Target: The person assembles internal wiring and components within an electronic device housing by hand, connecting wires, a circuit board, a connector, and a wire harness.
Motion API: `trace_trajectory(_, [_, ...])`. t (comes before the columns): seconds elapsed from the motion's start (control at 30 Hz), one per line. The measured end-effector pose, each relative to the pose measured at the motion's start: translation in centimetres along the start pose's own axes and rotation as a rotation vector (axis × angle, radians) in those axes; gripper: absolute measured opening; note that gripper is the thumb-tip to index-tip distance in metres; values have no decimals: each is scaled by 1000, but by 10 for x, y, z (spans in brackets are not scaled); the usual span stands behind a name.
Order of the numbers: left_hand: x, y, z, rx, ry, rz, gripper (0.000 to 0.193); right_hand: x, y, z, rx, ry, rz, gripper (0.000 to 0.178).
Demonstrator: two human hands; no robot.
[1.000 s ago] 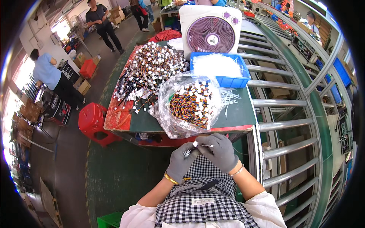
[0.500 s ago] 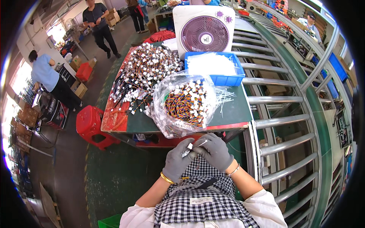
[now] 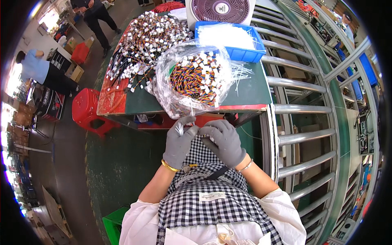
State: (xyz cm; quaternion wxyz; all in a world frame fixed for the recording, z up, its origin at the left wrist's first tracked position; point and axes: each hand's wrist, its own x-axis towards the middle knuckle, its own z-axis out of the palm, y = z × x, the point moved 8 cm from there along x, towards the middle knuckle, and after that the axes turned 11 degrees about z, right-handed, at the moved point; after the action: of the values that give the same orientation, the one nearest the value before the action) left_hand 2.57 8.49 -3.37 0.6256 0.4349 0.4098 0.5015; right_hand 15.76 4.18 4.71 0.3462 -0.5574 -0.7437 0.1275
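Below the table edge, left hand (image 3: pixel 178 142) and right hand (image 3: pixel 223 140) (both gloved) pinch white cable ties (image 3: pixel 180 128).

Wearing grey knit gloves on both the left hand (image 3: pixel 178 143) and the right hand (image 3: pixel 226 141). Sporting a gold bangle (image 3: pixel 169 166) at the left wrist and a thin silver bracelet (image 3: pixel 245 166) at the right. Showing white sleeves (image 3: pixel 286 206) pushed up above the elbows. Covering the front with a black-and-white checked apron (image 3: pixel 208 204), carrying a small pale label at its middle.
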Motion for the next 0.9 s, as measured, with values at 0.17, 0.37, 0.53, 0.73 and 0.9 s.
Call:
trace_trajectory(0.17, [-6, 2, 1, -133, -7, -39, 41, 0, 5, 5, -11, 19, 4, 24])
trace_trajectory(0.37, [-12, -8, -4, -186, -61, -197, 30, 0, -9, 5, -96, 30, -99, 27])
trace_trajectory(0.53, [-15, -11, 5, -243, -80, -260, 25, -1, -10, 10, -139, 25, -116, 26])
trace_trajectory(0.73, [-2, -22, -5, -85, -40, -19, 21, 2, -14, 9, -82, -8, -109, 20])
trace_trajectory(0.9, [-5, -11, 0, 29, -96, 103, 21, 0, -12, 2, 151, -117, -26, 19])
